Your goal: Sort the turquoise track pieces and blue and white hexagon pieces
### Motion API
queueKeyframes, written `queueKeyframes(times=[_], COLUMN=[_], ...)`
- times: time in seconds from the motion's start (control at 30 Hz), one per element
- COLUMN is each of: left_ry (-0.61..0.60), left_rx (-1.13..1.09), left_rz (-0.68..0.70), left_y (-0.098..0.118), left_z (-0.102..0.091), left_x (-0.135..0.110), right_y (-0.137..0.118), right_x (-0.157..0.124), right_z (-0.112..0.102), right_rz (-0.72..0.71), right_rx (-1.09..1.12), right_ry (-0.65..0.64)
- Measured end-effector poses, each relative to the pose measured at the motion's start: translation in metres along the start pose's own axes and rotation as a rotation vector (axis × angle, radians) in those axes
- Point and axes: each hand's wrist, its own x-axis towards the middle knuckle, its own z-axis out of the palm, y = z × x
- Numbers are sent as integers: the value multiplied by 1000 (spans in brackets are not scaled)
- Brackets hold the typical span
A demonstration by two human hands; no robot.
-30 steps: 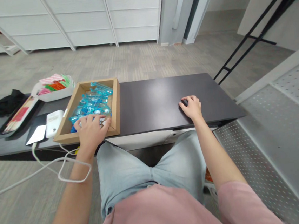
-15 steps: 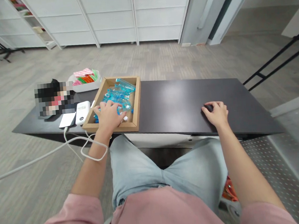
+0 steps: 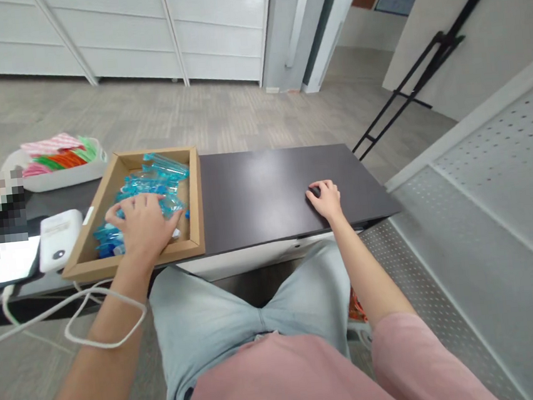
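Currently, the left hand (image 3: 144, 227) is spread over blue plastic pieces (image 3: 165, 166) inside the cardboard box (image 3: 195, 207), which is set at the front edge of the worktop (image 3: 256, 194). Toward the right corner, a dark object (image 3: 315, 191) is partly covered by the right hand (image 3: 328, 200); whether gripped cannot be told.

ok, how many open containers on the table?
2: the cardboard box under the left hand; the white basket beyond the box's left side. Pixelation at far left may hide another.
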Motion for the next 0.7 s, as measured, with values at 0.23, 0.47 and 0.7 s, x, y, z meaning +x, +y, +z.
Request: queueKeyframes(times=[0.23,0.47,0.7], left_ry=[166,-201,-286], left_rx=[-266,-359,-346], left_rz=[170,357,281], left_y=[71,155,138], left_z=[-12,53,80], left_x=[-15,-35,-41], right_y=[5,6,12], right_x=[2,-2,0], right_z=[5,5,6], right_rz=[-2,-26,-50], right_rx=[7,20,48], right_ry=[-7,-10,11])
